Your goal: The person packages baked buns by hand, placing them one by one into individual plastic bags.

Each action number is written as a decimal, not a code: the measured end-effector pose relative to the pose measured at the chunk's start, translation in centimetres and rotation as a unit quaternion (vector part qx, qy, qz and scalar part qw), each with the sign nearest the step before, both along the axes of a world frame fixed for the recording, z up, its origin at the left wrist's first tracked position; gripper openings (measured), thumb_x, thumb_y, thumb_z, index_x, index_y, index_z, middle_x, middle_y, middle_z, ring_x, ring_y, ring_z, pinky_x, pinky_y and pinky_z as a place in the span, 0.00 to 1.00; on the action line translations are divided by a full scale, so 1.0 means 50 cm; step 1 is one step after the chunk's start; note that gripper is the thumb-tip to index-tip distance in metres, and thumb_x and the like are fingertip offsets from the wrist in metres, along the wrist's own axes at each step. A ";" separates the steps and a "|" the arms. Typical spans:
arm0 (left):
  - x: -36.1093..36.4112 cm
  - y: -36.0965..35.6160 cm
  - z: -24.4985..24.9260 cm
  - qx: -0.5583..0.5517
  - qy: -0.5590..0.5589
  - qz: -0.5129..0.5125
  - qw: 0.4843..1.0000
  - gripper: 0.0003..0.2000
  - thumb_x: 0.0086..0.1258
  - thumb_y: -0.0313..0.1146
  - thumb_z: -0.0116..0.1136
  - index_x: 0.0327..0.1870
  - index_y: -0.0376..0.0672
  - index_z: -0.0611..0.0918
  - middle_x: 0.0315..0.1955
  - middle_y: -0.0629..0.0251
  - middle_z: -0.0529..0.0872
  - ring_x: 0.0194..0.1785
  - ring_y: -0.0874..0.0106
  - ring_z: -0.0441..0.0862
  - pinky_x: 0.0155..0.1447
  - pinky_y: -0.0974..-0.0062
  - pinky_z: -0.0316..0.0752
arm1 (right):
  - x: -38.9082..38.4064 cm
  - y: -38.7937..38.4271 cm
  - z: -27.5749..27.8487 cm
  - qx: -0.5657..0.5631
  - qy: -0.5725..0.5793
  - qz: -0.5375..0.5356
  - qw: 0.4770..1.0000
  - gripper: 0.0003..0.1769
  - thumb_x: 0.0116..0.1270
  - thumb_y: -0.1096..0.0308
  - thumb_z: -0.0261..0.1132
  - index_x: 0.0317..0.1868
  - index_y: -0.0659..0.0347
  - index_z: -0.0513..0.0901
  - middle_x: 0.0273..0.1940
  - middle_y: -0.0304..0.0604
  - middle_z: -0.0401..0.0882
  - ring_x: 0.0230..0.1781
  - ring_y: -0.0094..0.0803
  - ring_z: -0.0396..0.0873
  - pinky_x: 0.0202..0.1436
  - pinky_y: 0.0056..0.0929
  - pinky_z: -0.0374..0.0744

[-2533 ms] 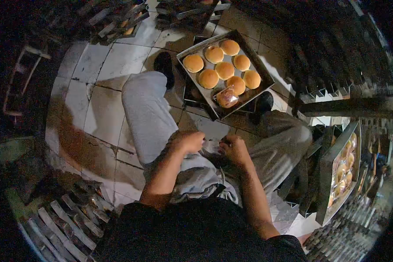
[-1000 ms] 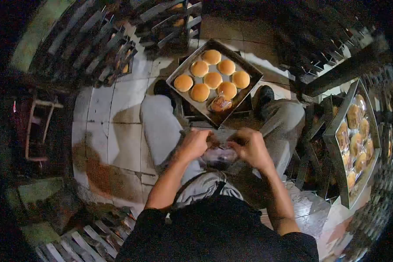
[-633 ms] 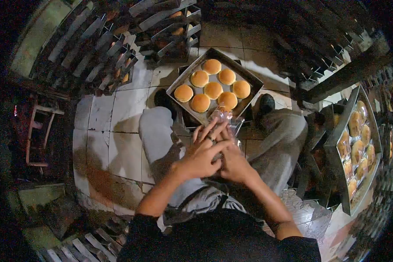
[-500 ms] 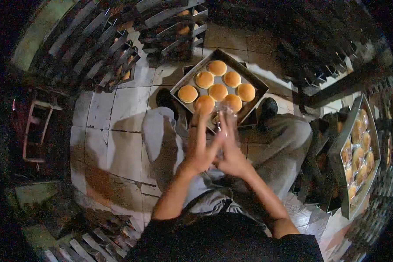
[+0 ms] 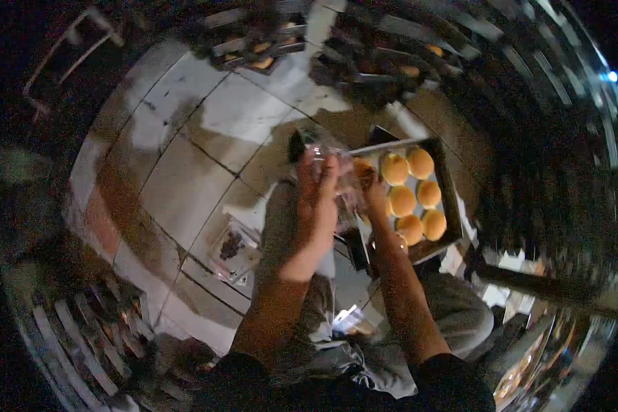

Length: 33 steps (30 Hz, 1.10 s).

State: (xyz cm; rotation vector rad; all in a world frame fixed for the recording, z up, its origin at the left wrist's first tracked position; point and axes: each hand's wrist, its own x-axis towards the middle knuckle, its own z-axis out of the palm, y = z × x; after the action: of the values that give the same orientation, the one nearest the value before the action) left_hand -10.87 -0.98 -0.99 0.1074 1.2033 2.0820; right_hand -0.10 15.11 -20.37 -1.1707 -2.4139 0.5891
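The view is blurred, but the shapes read. The left hand (image 5: 316, 206) is up front with its back to the camera. Its fingers are long and nearly straight, pinching a crinkled, glossy clear plastic bag (image 5: 325, 152) at the tips. The bag stands above the hand, over the left end of the baking tray (image 5: 453, 206).

The right hand (image 5: 375, 198) is tucked just beside it, fingers curled up onto a round golden bun (image 5: 362, 172) at the tray's left edge. It is touching the bun, but the blur hides whether the fingers close round it. Bun and bag sit hard together, and I can't tell whether they touch.

The tray is dark metal, rectangular with a raised rim, and lies flat on the floor. The other buns (image 5: 402, 200) are six smooth domes in two rows with small gaps between them, filling the tray almost to the far rim.

The tiled floor (image 5: 185, 172) is made of pale square slabs, stained, with dark joints. There is broad open floor to the left of the hands. A small clear packet (image 5: 233, 247) with something dark inside lies flat there, just beside the grey trouser leg (image 5: 281, 226). Metal racks (image 5: 254, 41) crowd the top edge, near the tray's far side. Slatted frames (image 5: 82, 329) close in the lower left corner.
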 end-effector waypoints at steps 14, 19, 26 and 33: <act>0.027 -0.014 0.010 0.151 -0.105 -0.074 0.980 0.23 0.80 0.50 0.48 0.70 0.51 0.71 0.58 0.59 0.83 0.59 0.53 0.84 0.58 0.50 0.82 | 0.265 -0.184 0.198 -0.533 0.426 -0.050 0.729 0.34 0.70 0.59 0.61 0.73 0.65 0.66 0.69 0.55 0.71 0.67 0.51 0.74 0.66 0.52 0.78; 0.075 -0.023 0.010 0.142 -0.083 -0.113 0.980 0.22 0.80 0.52 0.48 0.69 0.53 0.71 0.58 0.58 0.84 0.59 0.51 0.84 0.57 0.45 0.82 | 0.368 -0.374 0.448 -0.562 0.528 0.039 0.636 0.38 0.66 0.64 0.68 0.74 0.63 0.64 0.66 0.51 0.74 0.66 0.46 0.75 0.62 0.51 0.81; 0.157 -0.030 0.057 0.289 -0.224 -0.272 0.890 0.23 0.82 0.53 0.44 0.67 0.48 0.74 0.62 0.50 0.80 0.65 0.46 0.78 0.65 0.41 0.77 | 0.357 -0.420 0.581 -0.003 0.220 0.125 0.967 0.30 0.62 0.79 0.65 0.67 0.66 0.75 0.68 0.54 0.74 0.70 0.49 0.73 0.73 0.38 0.71; 0.205 -0.049 0.066 0.231 -0.163 -0.185 0.941 0.31 0.81 0.59 0.43 0.72 0.44 0.70 0.66 0.56 0.77 0.67 0.52 0.78 0.66 0.49 0.78 | 0.352 -0.386 0.563 -0.132 0.302 0.002 0.944 0.16 0.66 0.85 0.65 0.54 0.72 0.84 0.55 0.49 0.87 0.61 0.35 0.82 0.68 0.34 0.75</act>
State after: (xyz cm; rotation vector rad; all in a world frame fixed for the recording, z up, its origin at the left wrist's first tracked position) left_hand -0.60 -3.45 2.31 0.1823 0.4410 1.9088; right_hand 17.48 -4.21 7.77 -0.9030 -1.8492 1.1163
